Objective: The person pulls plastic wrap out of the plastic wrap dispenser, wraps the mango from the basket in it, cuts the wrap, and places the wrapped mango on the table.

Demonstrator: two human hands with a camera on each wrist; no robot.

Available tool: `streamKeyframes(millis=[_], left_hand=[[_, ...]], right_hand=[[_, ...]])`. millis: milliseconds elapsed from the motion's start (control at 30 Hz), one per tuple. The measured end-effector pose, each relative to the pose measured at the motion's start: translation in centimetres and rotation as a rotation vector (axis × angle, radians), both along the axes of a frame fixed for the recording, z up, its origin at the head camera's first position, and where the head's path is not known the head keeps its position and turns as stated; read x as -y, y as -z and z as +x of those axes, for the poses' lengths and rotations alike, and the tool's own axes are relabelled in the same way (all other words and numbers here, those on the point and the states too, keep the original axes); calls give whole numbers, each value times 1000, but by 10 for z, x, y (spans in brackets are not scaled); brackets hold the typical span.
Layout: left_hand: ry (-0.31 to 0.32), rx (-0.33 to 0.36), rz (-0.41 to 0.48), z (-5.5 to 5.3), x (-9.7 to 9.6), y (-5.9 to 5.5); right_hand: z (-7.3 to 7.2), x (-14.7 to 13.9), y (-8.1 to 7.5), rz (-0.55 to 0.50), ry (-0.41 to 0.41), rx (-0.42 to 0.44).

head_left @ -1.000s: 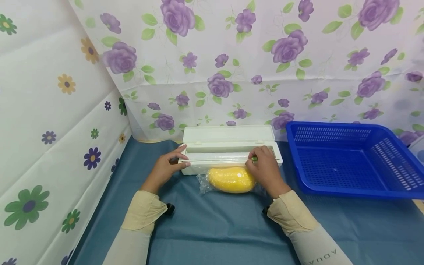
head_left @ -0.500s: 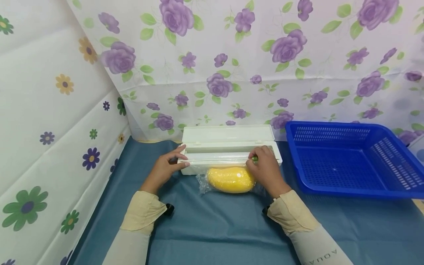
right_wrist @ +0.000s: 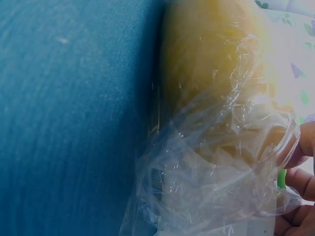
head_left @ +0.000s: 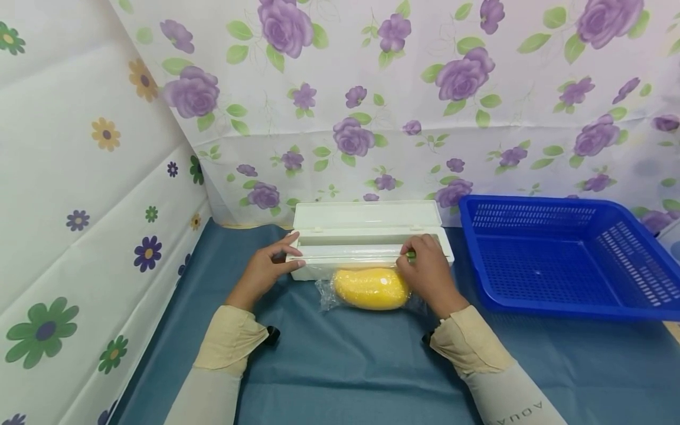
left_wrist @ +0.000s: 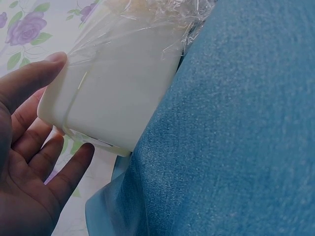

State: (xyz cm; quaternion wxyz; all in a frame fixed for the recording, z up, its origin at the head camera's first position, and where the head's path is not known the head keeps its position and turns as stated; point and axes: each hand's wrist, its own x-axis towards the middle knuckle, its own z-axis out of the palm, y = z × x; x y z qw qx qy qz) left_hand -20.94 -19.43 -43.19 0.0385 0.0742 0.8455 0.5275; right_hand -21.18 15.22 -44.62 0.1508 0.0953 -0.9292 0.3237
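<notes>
A white cling film dispenser [head_left: 324, 271] lies lengthwise at the back of the table, its lid [head_left: 366, 215] raised and a film roll [head_left: 350, 251] inside. My left hand [head_left: 261, 273] holds its left end, the thumb on the front edge; in the left wrist view the other fingers are spread around the end. At the dispenser's right part, my right hand [head_left: 427, 268] pinches a small green slide cutter [head_left: 411, 255], mostly hidden by the fingers. A yellow, rounded, mango-like item [head_left: 370, 289] wrapped in clear film [right_wrist: 197, 182] lies against the dispenser's front, film stretching up to its edge.
A blue plastic basket [head_left: 536, 310] stands on the right, close to the dispenser. The table has a blue-green cloth [head_left: 350, 366]. Flower-patterned sheets [head_left: 313, 171] hang behind and on the left.
My right hand has shifted very slightly to the right along with the green slide cutter. The left hand, dispenser and wrapped yellow item stay in place.
</notes>
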Motion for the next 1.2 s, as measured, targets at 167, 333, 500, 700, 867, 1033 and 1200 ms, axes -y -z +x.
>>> streamKeyframes(millis=[167, 333, 500, 700, 867, 1033, 1200], left_hand=[[5, 1, 0, 7, -3, -12], [4, 5, 9, 6, -3, -12], [3, 3, 7, 7, -3, -12], [6, 0, 13, 8, -3, -13], [7, -1, 13, 8, -3, -13], [6, -2, 6, 7, -3, -12], [8, -1, 3, 6, -3, -11]], right_hand=[[1, 0, -1, -3, 5, 6], [1, 0, 0, 4, 15, 17], [1, -1, 1, 6, 15, 9], [1, -1, 1, 7, 20, 16], [1, -1, 0, 11, 27, 23], [0, -2, 0, 19, 28, 29], [0, -3, -1, 25, 26, 21]])
